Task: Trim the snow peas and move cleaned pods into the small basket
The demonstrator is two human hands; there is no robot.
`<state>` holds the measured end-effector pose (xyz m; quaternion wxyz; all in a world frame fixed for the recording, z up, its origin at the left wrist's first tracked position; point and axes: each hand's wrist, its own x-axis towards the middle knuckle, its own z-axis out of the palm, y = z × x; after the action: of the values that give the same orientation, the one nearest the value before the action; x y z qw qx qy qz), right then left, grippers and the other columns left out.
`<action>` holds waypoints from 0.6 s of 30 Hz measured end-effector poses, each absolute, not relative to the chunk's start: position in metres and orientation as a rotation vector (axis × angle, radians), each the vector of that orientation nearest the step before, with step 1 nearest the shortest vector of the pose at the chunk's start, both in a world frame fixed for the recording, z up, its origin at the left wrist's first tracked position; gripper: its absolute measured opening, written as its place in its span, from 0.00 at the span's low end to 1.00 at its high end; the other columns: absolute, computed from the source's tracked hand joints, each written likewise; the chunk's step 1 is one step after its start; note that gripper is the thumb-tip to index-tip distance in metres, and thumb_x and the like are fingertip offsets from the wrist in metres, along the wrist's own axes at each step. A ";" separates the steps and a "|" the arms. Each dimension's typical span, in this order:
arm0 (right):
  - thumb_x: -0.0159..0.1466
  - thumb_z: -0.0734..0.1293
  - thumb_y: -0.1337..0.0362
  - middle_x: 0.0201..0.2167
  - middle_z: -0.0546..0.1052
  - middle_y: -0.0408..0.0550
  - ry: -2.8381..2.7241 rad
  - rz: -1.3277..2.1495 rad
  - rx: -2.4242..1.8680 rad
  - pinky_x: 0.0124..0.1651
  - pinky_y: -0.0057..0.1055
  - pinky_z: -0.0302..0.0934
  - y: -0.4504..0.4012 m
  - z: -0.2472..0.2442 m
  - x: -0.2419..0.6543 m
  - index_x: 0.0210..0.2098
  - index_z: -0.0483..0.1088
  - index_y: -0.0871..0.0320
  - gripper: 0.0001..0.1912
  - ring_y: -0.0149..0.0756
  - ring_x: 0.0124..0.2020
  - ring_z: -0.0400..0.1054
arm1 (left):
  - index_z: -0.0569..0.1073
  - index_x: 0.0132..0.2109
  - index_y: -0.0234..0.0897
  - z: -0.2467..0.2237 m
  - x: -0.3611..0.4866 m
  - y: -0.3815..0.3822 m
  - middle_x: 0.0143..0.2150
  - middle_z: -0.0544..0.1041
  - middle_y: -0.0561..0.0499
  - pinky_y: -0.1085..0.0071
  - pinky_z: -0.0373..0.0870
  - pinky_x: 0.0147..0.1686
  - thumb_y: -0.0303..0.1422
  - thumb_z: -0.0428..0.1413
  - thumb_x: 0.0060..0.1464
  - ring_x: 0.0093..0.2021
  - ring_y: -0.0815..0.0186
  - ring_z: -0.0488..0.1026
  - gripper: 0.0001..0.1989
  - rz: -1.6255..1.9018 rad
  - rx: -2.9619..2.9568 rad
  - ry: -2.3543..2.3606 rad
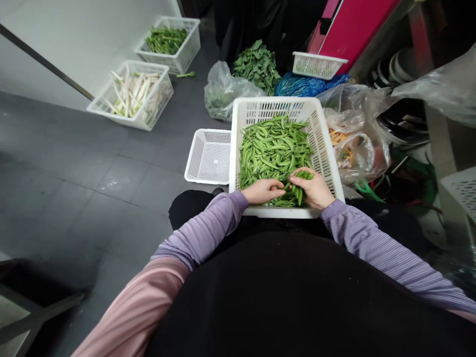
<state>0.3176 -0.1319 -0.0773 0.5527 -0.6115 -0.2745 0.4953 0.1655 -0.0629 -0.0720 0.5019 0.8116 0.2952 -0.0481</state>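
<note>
Gray tile floor (pixel 92 198) stretches out past a seated person's knees. The right hand (pixel 312 188) closes narrowly around a small bunch of green pea pods (pixel 297 187). The left hand (pixel 262 191) lies curled just beside it, touching the pods, though whether it grips any is hard to tell. Both hands sit at the near side of a white plastic crate (pixel 324 148), heaped with more pods (pixel 273 148) and resting against a black lap (pixel 260 297). Striped purple sleeves (pixel 208 223) cover the forearms. A shallow white basket (pixel 196 158) stands just left of the crate. Farther off are leafy greens (pixel 257 67), a basket of white stalks (pixel 148 119), a basket of green stems (pixel 182 62), and clear plastic bags (pixel 353 153) to the right.
</note>
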 end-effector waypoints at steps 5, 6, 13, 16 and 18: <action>0.47 0.71 0.55 0.27 0.72 0.43 -0.921 0.907 -1.638 0.31 0.31 0.61 -0.127 -0.078 0.322 0.29 0.68 0.57 0.15 0.31 0.24 0.64 | 0.74 0.30 0.31 -0.067 0.167 -0.061 0.24 0.71 0.54 0.78 0.60 0.28 0.30 0.46 0.53 0.25 0.73 0.64 0.13 -0.135 2.066 0.708; 0.50 0.69 0.56 0.29 0.73 0.45 -1.082 0.752 -1.714 0.33 0.32 0.62 -0.127 -0.075 0.326 0.31 0.69 0.58 0.13 0.33 0.27 0.66 | 0.74 0.29 0.32 -0.065 0.166 -0.060 0.24 0.72 0.53 0.77 0.60 0.28 0.30 0.46 0.53 0.25 0.72 0.65 0.14 -0.138 2.128 0.746; 0.56 0.60 0.72 0.33 0.72 0.52 -2.518 0.519 -1.634 0.35 0.30 0.59 -0.121 -0.049 0.323 0.32 0.73 0.60 0.09 0.36 0.33 0.66 | 0.76 0.30 0.34 -0.063 0.162 -0.061 0.31 0.76 0.46 0.72 0.62 0.31 0.31 0.46 0.51 0.31 0.64 0.70 0.14 -0.239 2.530 0.744; 0.53 0.64 0.70 0.31 0.73 0.51 -2.239 0.620 -1.793 0.36 0.31 0.60 -0.117 -0.052 0.317 0.29 0.72 0.61 0.05 0.38 0.33 0.67 | 0.75 0.29 0.32 -0.064 0.161 -0.062 0.30 0.75 0.47 0.73 0.63 0.33 0.31 0.46 0.53 0.32 0.67 0.70 0.14 -0.022 2.500 0.739; 0.52 0.67 0.65 0.28 0.73 0.48 -1.818 0.867 -1.822 0.35 0.31 0.60 -0.119 -0.058 0.315 0.30 0.71 0.60 0.06 0.36 0.30 0.67 | 0.74 0.28 0.31 -0.063 0.161 -0.062 0.28 0.74 0.49 0.76 0.63 0.33 0.30 0.44 0.54 0.30 0.70 0.69 0.15 0.137 2.381 0.734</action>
<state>0.3153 -0.1191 -0.0583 0.2112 -0.6557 -0.6544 0.3119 0.1608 -0.0615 -0.0631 0.3176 0.9047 0.2791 0.0522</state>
